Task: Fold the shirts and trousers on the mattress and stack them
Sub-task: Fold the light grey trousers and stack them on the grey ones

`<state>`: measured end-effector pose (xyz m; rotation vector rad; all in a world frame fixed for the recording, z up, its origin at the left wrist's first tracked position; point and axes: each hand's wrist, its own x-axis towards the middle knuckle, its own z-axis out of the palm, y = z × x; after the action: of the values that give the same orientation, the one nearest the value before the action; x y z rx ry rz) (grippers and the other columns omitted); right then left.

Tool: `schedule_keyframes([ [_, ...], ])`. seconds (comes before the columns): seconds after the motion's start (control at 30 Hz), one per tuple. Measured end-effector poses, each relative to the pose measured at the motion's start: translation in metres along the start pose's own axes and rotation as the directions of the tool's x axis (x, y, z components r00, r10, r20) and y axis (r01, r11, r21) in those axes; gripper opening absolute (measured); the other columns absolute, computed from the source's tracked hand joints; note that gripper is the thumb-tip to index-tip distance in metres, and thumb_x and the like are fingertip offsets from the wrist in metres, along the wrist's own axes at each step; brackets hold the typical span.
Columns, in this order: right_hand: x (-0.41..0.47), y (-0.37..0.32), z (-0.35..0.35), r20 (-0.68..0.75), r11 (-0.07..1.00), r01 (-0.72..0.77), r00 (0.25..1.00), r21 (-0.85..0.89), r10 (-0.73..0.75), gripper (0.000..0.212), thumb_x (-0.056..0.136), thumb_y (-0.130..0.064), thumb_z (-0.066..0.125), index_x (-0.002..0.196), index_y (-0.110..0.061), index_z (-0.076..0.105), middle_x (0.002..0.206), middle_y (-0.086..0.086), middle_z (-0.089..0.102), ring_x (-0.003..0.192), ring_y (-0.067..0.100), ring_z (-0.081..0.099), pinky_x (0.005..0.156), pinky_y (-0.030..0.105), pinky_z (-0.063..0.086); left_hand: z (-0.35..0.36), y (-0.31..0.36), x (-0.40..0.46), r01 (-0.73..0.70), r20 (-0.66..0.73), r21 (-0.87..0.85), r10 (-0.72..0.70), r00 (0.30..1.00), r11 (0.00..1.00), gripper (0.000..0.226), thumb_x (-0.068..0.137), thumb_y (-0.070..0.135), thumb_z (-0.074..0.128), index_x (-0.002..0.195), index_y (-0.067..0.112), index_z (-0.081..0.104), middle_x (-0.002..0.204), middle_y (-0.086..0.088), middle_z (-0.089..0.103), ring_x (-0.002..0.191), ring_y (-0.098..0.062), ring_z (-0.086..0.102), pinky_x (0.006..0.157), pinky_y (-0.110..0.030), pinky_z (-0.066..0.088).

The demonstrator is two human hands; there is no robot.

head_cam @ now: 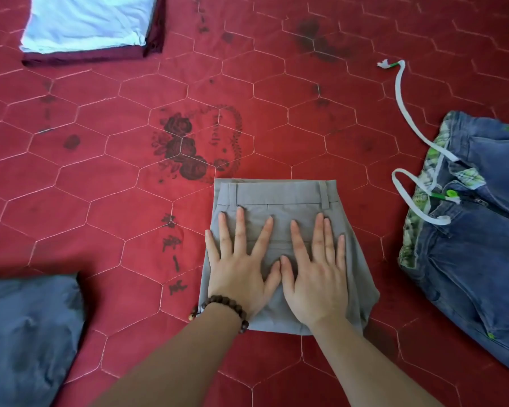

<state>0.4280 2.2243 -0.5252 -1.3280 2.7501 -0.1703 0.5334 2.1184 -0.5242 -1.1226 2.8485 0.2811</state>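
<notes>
On the big red mattress (100, 177), blue jeans (476, 245) lay at the right, the folded grey trousers (276, 198) sat near the middle, and the left hand (241, 268) and right hand (315, 277) pressed flat on them, fingers straight.

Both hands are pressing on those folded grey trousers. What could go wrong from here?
The folded grey trousers may spring open once the flat left hand and right hand lift. The long white drawstring trailing from the unfolded blue jeans could snag during folding.

Matt cotton trousers (279, 198), quilted mattress (100, 171)
</notes>
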Motion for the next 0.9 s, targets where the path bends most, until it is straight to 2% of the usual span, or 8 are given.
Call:
schedule_keyframes([
  [0.1,0.004,0.001,-0.008,0.009,0.997,0.005,1.0,0.075,-0.006,0.059,0.097,-0.046,0.025,0.151,-0.024,0.026,0.159,0.012,0.019,0.148,0.022,0.012,0.12,0.046,0.009,-0.004,0.0,0.004,0.132,-0.006,-0.101,-0.133,0.991,0.986,0.072,0.09,0.065,0.018,0.151,0.034,-0.006,0.159,-0.006,-0.012,0.148,-0.027,-0.003,0.115,-0.057,0.016],
  [0.2,0.007,0.007,-0.015,0.007,0.991,0.04,0.999,0.126,-0.041,0.055,0.099,-0.041,0.023,0.149,-0.021,0.033,0.157,0.009,0.026,0.147,0.019,0.017,0.121,0.044,0.011,-0.004,-0.002,0.007,0.125,-0.011,-0.113,-0.127,0.992,0.986,0.07,0.091,0.066,0.012,0.15,0.037,-0.01,0.159,0.002,-0.013,0.148,-0.022,-0.005,0.116,-0.054,0.014],
  [0.37,0.001,0.047,-0.023,0.065,0.993,0.121,0.991,0.004,-0.121,0.06,0.095,-0.061,0.024,0.15,-0.037,0.021,0.161,0.003,0.009,0.149,0.023,0.005,0.117,0.055,0.002,-0.004,-0.026,-0.002,0.129,-0.001,-0.056,-0.13,0.992,0.99,0.075,0.084,0.079,0.011,0.147,0.047,-0.012,0.16,0.002,-0.016,0.146,-0.038,-0.004,0.119,-0.049,0.003],
  [0.47,-0.004,0.062,-0.025,0.134,0.993,-0.011,0.991,0.118,-0.005,0.066,0.089,-0.074,0.026,0.148,-0.05,0.008,0.161,0.014,-0.007,0.148,0.031,0.0,0.118,0.05,0.005,-0.009,-0.025,-0.01,0.161,-0.018,-0.132,-0.164,0.986,0.978,0.076,0.083,0.077,0.02,0.15,0.043,0.007,0.157,-0.02,0.009,0.142,-0.036,0.017,0.116,-0.045,0.018],
  [0.57,-0.007,0.053,-0.027,0.112,0.971,-0.058,0.993,0.234,0.033,0.067,0.086,-0.069,0.035,0.147,-0.047,0.02,0.158,0.019,0.018,0.145,0.032,0.015,0.117,0.047,0.022,-0.015,-0.025,-0.011,0.186,-0.042,-0.259,-0.203,0.978,0.948,0.073,0.081,0.072,0.042,0.146,0.039,0.03,0.142,-0.018,0.028,0.126,-0.032,0.03,0.109,-0.045,0.032],
  [0.7,-0.013,0.046,-0.03,-0.006,0.947,-0.083,0.996,0.312,0.089,0.059,0.086,-0.055,0.052,0.141,-0.034,0.046,0.135,0.018,0.048,0.122,0.033,0.043,0.097,0.048,0.045,-0.019,-0.033,-0.015,0.319,0.083,-0.483,-0.32,0.944,0.815,0.071,0.08,0.065,0.056,0.144,0.046,0.029,0.122,-0.007,0.031,0.095,-0.023,0.052,0.082,-0.029,0.048],
  [0.77,-0.017,0.043,-0.032,0.017,0.935,-0.119,0.993,0.335,0.121,0.057,0.087,-0.051,0.056,0.141,-0.038,0.043,0.123,0.016,0.047,0.108,0.03,0.049,0.086,0.043,0.051,-0.021,-0.035,-0.022,0.333,0.121,-0.447,-0.312,0.942,0.83,0.07,0.082,0.066,0.051,0.144,0.05,0.024,0.11,-0.003,0.036,0.077,-0.019,0.052,0.069,-0.026,0.045],
  [0.9,-0.033,0.035,-0.041,0.135,0.945,-0.14,0.985,0.296,0.103,0.062,0.088,-0.059,0.048,0.144,-0.05,0.026,0.099,0.007,0.043,0.068,0.02,0.052,0.064,0.031,0.049,-0.022,-0.037,-0.046,0.342,0.184,-0.322,-0.296,0.937,0.883,0.069,0.084,0.071,0.04,0.145,0.052,0.014,0.091,0.002,0.041,0.071,-0.015,0.048,0.061,-0.027,0.041],
])
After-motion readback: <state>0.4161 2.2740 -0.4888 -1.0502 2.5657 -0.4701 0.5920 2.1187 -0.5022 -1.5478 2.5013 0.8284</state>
